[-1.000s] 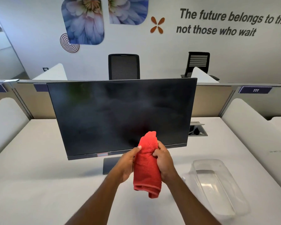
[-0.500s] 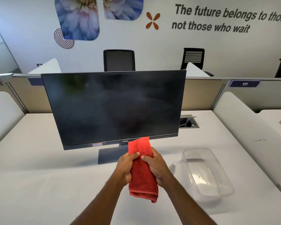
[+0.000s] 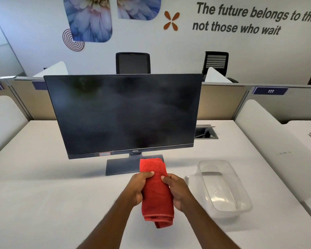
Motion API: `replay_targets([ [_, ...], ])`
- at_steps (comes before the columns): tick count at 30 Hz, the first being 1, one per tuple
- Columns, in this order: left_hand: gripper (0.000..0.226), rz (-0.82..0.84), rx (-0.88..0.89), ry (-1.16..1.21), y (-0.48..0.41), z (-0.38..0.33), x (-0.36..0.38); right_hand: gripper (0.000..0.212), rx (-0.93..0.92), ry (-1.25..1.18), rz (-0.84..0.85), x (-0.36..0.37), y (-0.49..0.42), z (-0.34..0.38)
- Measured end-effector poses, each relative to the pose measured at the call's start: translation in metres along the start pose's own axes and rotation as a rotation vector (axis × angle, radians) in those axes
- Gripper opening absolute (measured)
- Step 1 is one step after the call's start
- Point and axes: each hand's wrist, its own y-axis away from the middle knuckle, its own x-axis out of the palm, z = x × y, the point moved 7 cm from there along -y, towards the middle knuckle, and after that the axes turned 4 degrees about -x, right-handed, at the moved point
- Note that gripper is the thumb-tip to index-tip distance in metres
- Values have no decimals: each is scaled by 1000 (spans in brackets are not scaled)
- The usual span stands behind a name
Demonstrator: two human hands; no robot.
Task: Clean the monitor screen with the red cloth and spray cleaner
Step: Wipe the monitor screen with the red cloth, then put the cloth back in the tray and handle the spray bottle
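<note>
Both hands are clamped on the folded cloth (image 3: pixel 156 193), left hand (image 3: pixel 138 188) on one side and right hand (image 3: pixel 178 192) on the other, above the worktop (image 3: pixel 52 194) just near of the monitor (image 3: pixel 126 155). Its screen (image 3: pixel 118 112) looks hazy, so I reckon it's cloth-prep before wiping. Next move: raise it to the screen, wipe lightly so the monitor doesn't rock.

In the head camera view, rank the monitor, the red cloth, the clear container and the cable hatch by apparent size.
1. monitor, clearly largest.
2. clear container.
3. red cloth; folded and nearer the camera, so its rank against the container is unsure.
4. cable hatch, smallest, and farther away.
</note>
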Motion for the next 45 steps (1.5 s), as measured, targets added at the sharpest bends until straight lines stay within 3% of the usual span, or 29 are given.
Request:
replay_targets([
  [7,32,-97,15,-40,-10,22,4,20,59,63,-66,-17,-7,-22],
  [23,32,-119,-99,46,-15,30,1,32,173,-42,86,-3,-11,-41],
  [32,36,-63,-143,-37,-5,35,0,26,176,92,-6,-3,-10,-34],
  [37,30,-127,-83,1,0,4,6,12,5,238,-121,5,-9,12],
  [40,23,-171,24,44,4,-36,42,16,-99,258,-161,-7,-6,63],
  [45,25,-21,125,75,13,-68,130,18,-106,223,-151,-78,-1,131],
])
